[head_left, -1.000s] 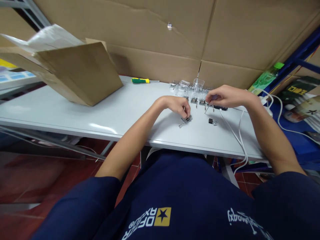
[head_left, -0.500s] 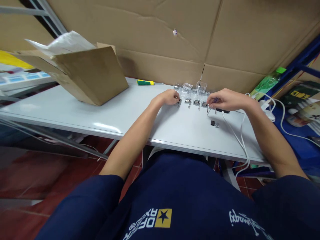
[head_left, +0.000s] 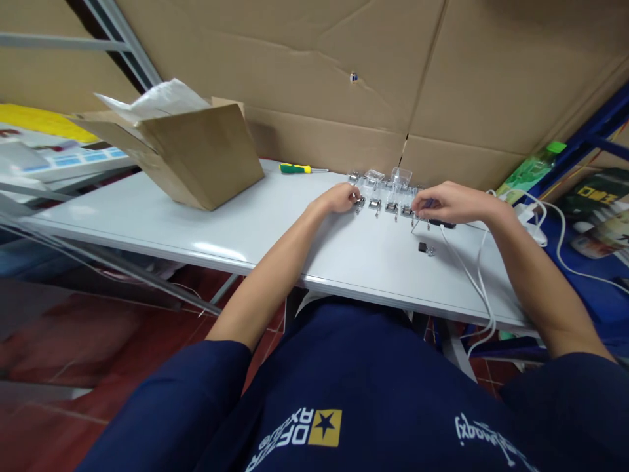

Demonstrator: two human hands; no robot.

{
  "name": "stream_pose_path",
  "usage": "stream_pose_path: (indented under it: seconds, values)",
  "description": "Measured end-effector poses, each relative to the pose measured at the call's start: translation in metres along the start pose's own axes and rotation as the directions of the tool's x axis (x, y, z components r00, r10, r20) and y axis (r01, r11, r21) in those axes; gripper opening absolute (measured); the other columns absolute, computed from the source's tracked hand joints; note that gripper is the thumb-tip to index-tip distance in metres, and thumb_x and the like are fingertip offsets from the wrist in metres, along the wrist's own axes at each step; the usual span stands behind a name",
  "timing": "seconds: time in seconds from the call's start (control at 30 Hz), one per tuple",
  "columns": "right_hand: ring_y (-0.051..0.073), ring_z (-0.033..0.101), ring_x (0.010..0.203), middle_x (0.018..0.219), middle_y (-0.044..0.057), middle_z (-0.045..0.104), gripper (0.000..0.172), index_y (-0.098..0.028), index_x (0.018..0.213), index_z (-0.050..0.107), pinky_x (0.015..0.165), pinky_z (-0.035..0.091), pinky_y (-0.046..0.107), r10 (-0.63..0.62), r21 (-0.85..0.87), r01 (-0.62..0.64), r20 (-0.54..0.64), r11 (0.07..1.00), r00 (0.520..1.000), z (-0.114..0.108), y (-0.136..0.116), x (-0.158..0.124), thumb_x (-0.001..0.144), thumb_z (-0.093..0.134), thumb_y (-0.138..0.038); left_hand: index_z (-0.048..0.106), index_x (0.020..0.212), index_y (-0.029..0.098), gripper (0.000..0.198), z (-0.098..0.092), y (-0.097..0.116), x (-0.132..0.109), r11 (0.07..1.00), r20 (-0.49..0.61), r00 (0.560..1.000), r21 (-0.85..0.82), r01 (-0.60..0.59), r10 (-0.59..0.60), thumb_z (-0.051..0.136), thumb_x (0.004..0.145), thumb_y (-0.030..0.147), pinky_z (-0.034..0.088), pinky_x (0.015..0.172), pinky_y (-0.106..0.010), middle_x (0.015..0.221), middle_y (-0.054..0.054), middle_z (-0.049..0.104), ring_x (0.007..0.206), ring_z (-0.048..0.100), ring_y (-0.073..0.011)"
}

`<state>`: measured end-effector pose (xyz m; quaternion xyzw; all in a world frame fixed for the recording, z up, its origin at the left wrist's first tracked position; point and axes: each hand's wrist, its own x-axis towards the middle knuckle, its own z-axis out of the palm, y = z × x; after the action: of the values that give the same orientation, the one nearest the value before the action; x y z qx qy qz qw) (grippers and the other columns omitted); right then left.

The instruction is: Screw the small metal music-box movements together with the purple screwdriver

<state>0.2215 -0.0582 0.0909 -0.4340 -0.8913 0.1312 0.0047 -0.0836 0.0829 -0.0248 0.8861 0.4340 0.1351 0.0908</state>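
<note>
Slid forward, the left hand (head_left: 338, 198) curls against a small chrome hinge (head_left: 360, 202), the right hand (head_left: 455, 203) curled too, grips unclear; one slip could scatter hinges.

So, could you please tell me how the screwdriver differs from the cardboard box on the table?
The screwdriver is far smaller and slender, while the cardboard box is bulky. The screwdriver lies flat; the box sits tipped with flaps open. The screwdriver has a green-and-yellow handle; the box is plain brown, with white paper poking out. Both rest on the white table.
</note>
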Motion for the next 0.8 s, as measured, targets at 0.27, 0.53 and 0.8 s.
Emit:
stream_pose_path:
  seconds: [0.27, 0.53, 0.8]
  values:
    - [0.021, 0.069, 0.081, 0.098, 0.006, 0.077, 0.027, -0.023, 0.109, 0.071, 0.071, 0.049, 0.033, 0.012, 0.004, -0.012, 0.052, 1.000, 0.999, -0.0020, 0.0103, -0.0037, 0.092, 0.060, -0.041, 0.081, 0.108, 0.017, 0.036, 0.0016, -0.0016, -0.0013, 0.998, -0.057, 0.998, -0.059, -0.027, 0.024, 0.061, 0.078, 0.020, 0.051, 0.091, -0.029, 0.099, -0.007, 0.081, 0.092, 0.071, -0.0227]
    - [0.020, 0.068, 0.078, 0.093, 0.004, 0.076, 0.026, -0.023, 0.108, 0.070, 0.069, 0.048, 0.032, 0.014, -0.003, -0.014, 0.071, 1.000, 0.997, -0.0035, 0.0054, -0.0048, 0.092, 0.059, -0.039, 0.083, 0.102, 0.015, 0.032, -0.0029, 0.0042, -0.0054, 0.992, -0.115, 0.993, -0.127, -0.028, 0.014, 0.064, 0.077, 0.022, 0.052, 0.091, -0.031, 0.101, -0.008, 0.081, 0.089, 0.071, -0.0219]
    - [0.021, 0.069, 0.083, 0.099, 0.006, 0.077, 0.029, -0.023, 0.110, 0.070, 0.072, 0.049, 0.032, 0.023, 0.001, -0.023, 0.094, 1.000, 0.995, -0.0056, 0.0065, -0.0067, 0.093, 0.059, -0.042, 0.083, 0.102, 0.016, 0.031, -0.0020, -0.0003, -0.0050, 0.983, -0.075, 0.997, -0.181, -0.028, 0.015, 0.063, 0.081, 0.027, 0.053, 0.091, -0.031, 0.102, -0.008, 0.082, 0.088, 0.070, -0.0216]
